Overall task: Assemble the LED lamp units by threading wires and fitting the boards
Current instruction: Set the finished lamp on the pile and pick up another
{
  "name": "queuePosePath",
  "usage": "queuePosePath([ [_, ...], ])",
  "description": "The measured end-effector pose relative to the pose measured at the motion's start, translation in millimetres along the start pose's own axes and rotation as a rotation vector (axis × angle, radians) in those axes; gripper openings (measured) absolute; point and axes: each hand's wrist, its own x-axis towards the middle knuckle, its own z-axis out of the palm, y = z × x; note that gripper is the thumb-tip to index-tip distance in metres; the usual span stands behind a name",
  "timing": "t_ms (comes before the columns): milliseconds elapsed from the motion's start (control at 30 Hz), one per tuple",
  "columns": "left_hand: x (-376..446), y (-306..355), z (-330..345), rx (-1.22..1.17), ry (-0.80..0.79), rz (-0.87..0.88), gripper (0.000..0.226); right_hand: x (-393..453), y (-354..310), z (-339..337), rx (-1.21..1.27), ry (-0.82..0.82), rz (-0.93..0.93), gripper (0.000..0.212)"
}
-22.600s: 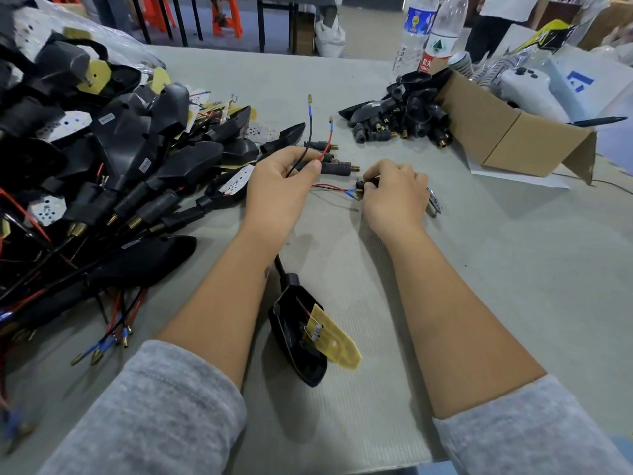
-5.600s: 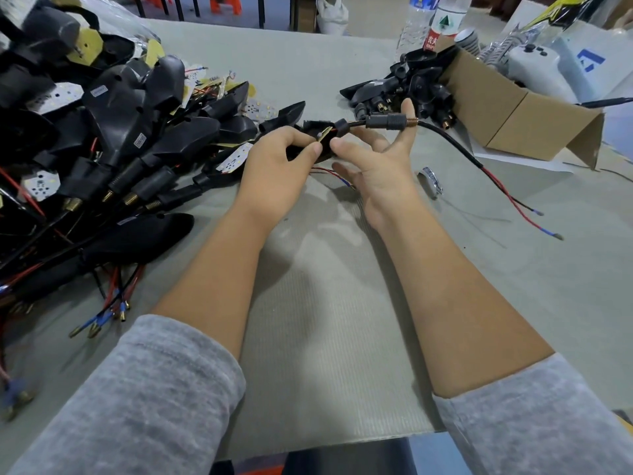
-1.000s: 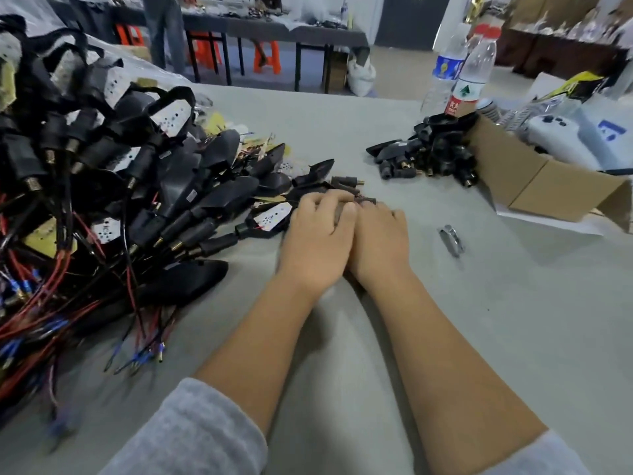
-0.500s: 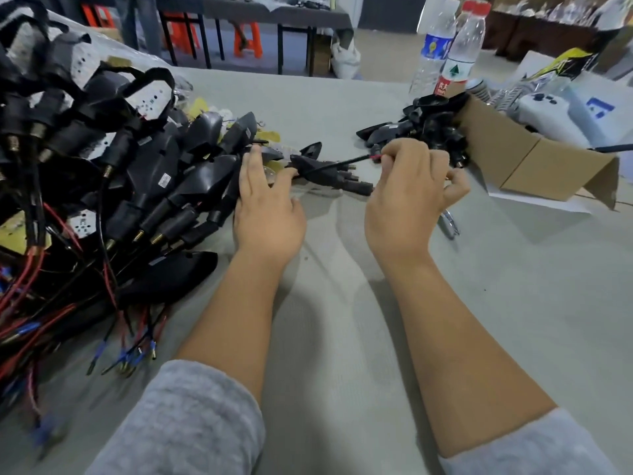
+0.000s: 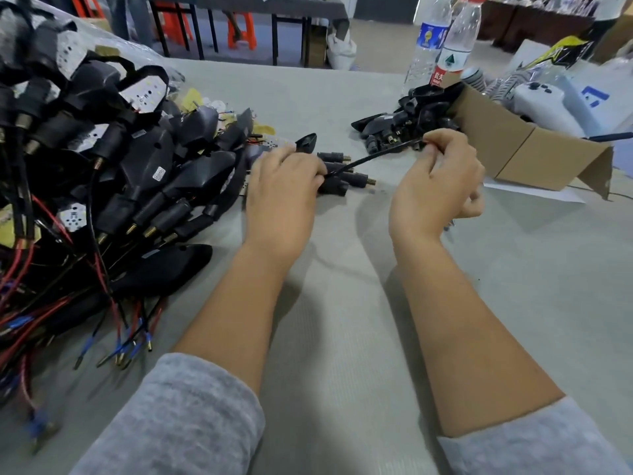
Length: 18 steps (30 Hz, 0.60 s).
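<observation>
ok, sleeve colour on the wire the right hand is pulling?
Black sleeve, pinched by the right hand; head view.

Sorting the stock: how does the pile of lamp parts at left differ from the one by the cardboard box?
The left pile is far bigger and heaped high; the pile by the cardboard box is small and low. The left pile trails red and black wires and shows white boards; the small pile shows neither. Both are black housings.

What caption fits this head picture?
Right hand pulls a black cable from the lamp unit under the left hand.
</observation>
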Motion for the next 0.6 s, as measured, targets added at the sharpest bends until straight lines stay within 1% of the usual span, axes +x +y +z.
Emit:
queuePosePath([
  [67,-1,12,-2,-0.078,0.010,-0.003,0.016,7,7,-2,-0.084,-0.093,0.084,0.033],
  [133,-3,22,-1,-0.147,-0.014,-0.056,0.018,8,13,-3,-0.122,-0.199,0.129,0.050],
  [200,-5,31,2,-0.224,0.021,-0.082,0.019,3,12,0,-0.126,-0.231,0.140,0.066],
  [233,-6,34,3,-0.249,0.057,-0.083,0.019,0,10,1,-0.122,-0.212,0.118,0.068],
  [267,-8,36,4,-0.262,0.091,-0.081,0.019,-3,8,1,-0.100,-0.173,0.083,0.067],
  [300,-9,38,4,-0.270,0.118,-0.082,0.019,-6,6,0,-0.036,-0.125,0.047,0.060],
  [367,-10,39,3,-0.299,0.162,-0.098,0.019,-8,2,-1,0.230,-0.071,0.034,0.035],
  [400,-10,39,3,-0.324,0.193,-0.108,0.019,-8,0,-2,0.387,-0.107,0.086,0.024],
  [467,-9,37,1,-0.379,0.241,-0.103,0.018,-6,-3,-2,0.625,-0.252,0.292,0.015],
  [533,-9,36,1,-0.456,0.226,-0.078,0.018,-5,-5,1,0.743,-0.425,0.505,0.022],
  [600,-11,37,0,-0.553,0.165,-0.071,0.016,-5,-3,3,0.806,-0.505,0.651,0.030],
])
